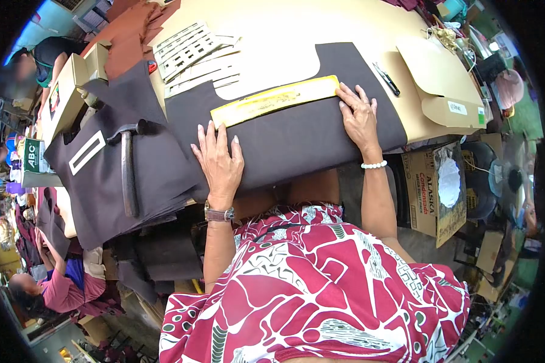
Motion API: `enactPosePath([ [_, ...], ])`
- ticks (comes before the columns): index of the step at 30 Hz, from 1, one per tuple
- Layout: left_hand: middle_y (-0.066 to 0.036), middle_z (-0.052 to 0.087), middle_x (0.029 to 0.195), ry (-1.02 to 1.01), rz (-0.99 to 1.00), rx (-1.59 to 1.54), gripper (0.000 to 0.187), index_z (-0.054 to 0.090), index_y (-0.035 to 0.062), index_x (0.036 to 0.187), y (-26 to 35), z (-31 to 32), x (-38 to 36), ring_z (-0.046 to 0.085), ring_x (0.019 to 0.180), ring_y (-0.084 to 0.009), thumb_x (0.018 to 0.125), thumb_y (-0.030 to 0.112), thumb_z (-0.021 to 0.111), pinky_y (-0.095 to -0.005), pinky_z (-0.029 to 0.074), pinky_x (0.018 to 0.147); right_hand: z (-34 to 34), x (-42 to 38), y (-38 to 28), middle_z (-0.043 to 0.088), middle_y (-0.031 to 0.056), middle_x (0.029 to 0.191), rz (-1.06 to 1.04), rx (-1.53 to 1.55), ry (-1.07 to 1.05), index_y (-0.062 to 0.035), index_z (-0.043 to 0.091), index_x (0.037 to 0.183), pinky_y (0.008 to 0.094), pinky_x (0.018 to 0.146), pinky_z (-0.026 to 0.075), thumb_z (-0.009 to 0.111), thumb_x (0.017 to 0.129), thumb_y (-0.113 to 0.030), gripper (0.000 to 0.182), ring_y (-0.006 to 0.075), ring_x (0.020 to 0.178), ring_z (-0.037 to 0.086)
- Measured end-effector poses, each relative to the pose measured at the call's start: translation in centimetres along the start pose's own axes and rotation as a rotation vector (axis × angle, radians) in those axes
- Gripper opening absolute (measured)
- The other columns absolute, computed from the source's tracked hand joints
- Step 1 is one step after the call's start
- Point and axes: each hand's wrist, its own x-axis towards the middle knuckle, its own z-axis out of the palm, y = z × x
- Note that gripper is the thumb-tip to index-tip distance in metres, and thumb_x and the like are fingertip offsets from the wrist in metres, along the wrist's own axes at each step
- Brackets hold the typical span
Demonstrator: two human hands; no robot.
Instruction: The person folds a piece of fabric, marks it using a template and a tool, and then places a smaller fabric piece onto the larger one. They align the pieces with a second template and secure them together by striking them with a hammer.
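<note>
A dark brown cut fabric piece [290, 148] lies over the near table edge, with a deep notch in its far side. Along that notch rests a long yellow template strip [275, 100], worn and smudged in the middle. My left hand [220, 160] lies flat on the fabric, its fingertips at the strip's left end. At the right end, my right hand [360, 118] has its fingers spread, touching the strip and the fabric. Neither hand grips anything. A black-handled cutter knife [386, 80] lies to the right of the fabric.
Left of me, a hammer [127, 163] and a small white frame template [87, 152] lie on stacked dark fabric [94, 187]. Slotted card templates [191, 51] sit at the back. A cardboard pattern [436, 78] is at right. Co-workers sit at far left.
</note>
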Motion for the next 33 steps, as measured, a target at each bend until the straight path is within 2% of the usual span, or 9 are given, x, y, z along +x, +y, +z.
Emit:
enactPosePath([
  [12, -0.018, 0.042, 0.135, 0.004, 0.007, -0.031, 0.041, 0.051, 0.0041, 0.125, 0.26, -0.24, 0.13, 0.030, 0.131, -0.0399, 0.087, 0.021, 0.055, -0.0614, 0.021, 0.104, 0.05, -0.07, 0.06, 0.052, -0.0030, 0.132, -0.020, -0.013, 0.003, -0.0181, 0.063, 0.116, 0.0593, 0.109, 0.014, 0.051, 0.088, -0.018, 0.031, 0.0296, 0.130, 0.037],
  [20, -0.019, 0.043, 0.135, 0.007, -0.015, -0.017, 0.041, 0.053, 0.0033, 0.124, 0.44, -0.43, 0.11, 0.030, 0.132, -0.0381, 0.087, 0.021, 0.056, -0.0598, 0.021, 0.104, -0.07, -0.21, -0.28, 0.053, -0.0015, 0.131, -0.008, 0.017, 0.017, -0.0158, 0.062, 0.115, 0.0604, 0.107, 0.015, 0.051, 0.088, -0.017, 0.030, 0.0293, 0.129, 0.038],
  [33, -0.018, 0.044, 0.135, -0.004, -0.023, -0.048, 0.042, 0.052, 0.0029, 0.124, 0.22, -0.26, 0.11, 0.030, 0.131, -0.0401, 0.087, 0.022, 0.055, -0.0609, 0.020, 0.104, 0.11, -0.05, -0.01, 0.055, -0.0012, 0.129, -0.020, 0.001, 0.033, -0.0169, 0.065, 0.113, 0.0593, 0.108, 0.016, 0.052, 0.088, -0.017, 0.028, 0.0293, 0.128, 0.039],
])
